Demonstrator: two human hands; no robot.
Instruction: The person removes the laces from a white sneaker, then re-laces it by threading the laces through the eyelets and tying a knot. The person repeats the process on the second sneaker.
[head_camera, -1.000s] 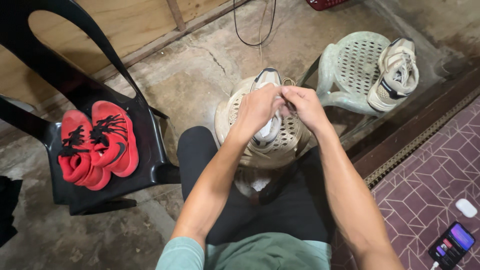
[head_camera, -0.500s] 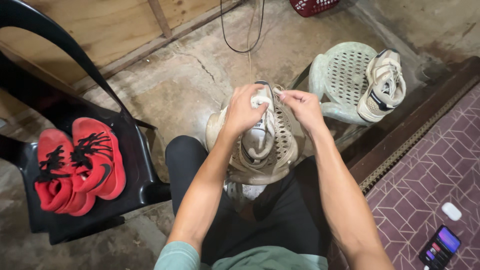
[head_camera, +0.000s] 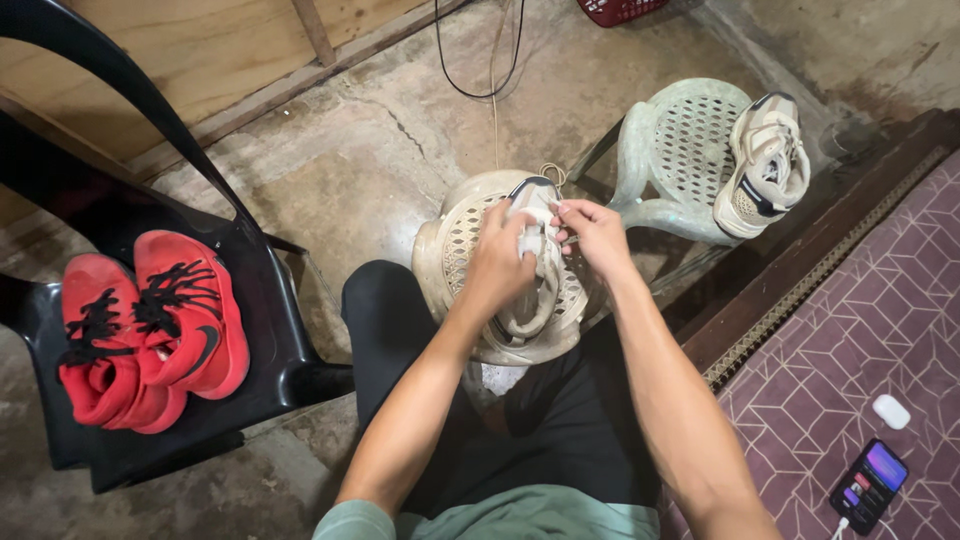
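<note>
A white sneaker (head_camera: 528, 300) lies on a cream perforated plastic stool (head_camera: 455, 240) between my knees. My left hand (head_camera: 503, 256) grips the shoe's upper over the tongue. Close beside it, my right hand (head_camera: 592, 232) pinches the white lace near the eyelets. The shoe's dark-edged toe points away from me. Its matching sneaker (head_camera: 765, 165) rests on a pale green plastic stool (head_camera: 680, 130) at the upper right.
A pair of red sneakers with black laces (head_camera: 145, 325) sits on a black plastic chair (head_camera: 250, 330) at the left. A phone with a lit screen (head_camera: 866, 472) and a small white case (head_camera: 890, 411) lie on a purple patterned mat at the right. A black cable (head_camera: 480, 70) hangs over the concrete floor.
The view shifted slightly. My hands came down lower on the shoe and closer together, the right hand now pinching the lace beside the left.
</note>
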